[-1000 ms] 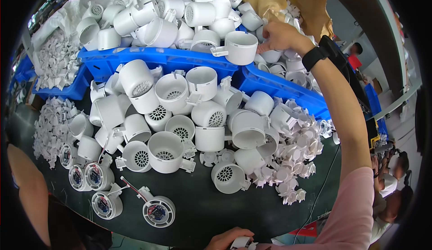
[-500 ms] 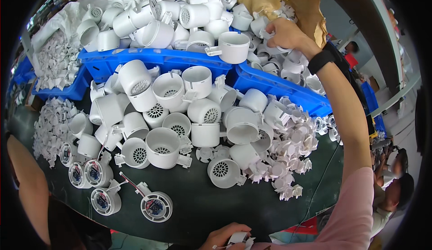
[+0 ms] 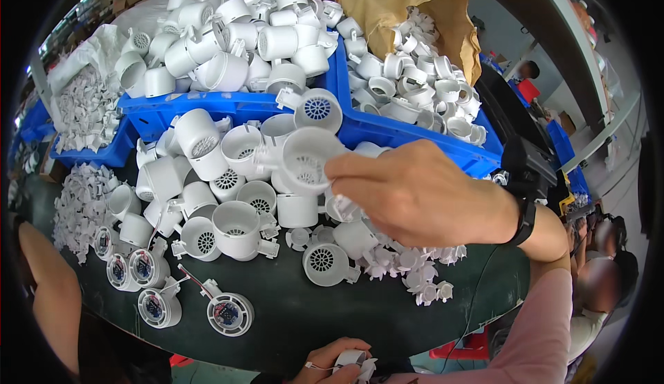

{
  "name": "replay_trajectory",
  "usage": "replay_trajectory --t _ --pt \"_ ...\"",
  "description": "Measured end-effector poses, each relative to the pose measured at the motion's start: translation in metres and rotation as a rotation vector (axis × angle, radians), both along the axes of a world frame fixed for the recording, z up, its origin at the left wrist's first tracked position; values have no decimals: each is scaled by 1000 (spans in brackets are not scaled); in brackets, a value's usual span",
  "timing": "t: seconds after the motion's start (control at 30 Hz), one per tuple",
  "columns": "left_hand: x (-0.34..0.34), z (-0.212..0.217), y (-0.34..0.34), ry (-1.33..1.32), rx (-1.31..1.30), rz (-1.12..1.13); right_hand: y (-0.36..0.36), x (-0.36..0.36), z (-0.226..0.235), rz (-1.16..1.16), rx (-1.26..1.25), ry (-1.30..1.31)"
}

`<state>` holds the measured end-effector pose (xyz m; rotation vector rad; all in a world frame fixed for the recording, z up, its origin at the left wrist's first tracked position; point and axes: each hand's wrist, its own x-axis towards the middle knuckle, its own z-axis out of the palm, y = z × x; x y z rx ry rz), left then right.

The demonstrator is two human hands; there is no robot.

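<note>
Right hand (image 3: 422,194) pinches a white cylindrical fan housing (image 3: 304,159) by its rim, held in the air above the heap of like housings (image 3: 228,211) on the dark green worktop (image 3: 360,315). The housing's open end, with its vented base visible inside, faces the camera. Left hand (image 3: 335,363) sits at the near edge of the worktop, closed around a small white part (image 3: 356,363) with thin wires trailing from it; the exact grip cannot be told.

Beyond the heap, blue bins (image 3: 373,132) are piled with more housings, and a brown sack (image 3: 415,11) holds smaller white rings. Near the heap's left edge lie four round motor assemblies (image 3: 228,313) with red and white leads.

Risks, as judged: the pinch covers only a short stretch of rim, so the housing could twist free and fall into the heap, dislodging loose pieces toward the worktop's edge. Trailing wires could snag the small impeller parts (image 3: 415,273) just right of the heap.
</note>
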<state>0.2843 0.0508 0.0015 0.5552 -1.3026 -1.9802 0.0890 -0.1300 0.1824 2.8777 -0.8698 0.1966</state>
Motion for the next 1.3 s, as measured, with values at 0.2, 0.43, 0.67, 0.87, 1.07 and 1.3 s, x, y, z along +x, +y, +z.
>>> replay_trajectory --t 0.2,0.43,0.67,0.87,1.07,1.3 --pt "-2 8 -2 23 -31 26 -21 2 -11 69 135 77" --pt "-4 8 -6 91 -64 39 -39 -2 -28 136 211 -40" --pt "-5 -10 -2 145 -9 23 -118 -35 11 -415 483 -472" --pt "0 4 -12 87 -37 27 -258 -63 -39 -644 -171 -304" --pt "-6 -17 -7 149 -179 95 -293 -63 -48 -1023 -64 -24" --pt "-6 -9 -9 150 -111 82 -317 -100 -53 -778 39 -541"
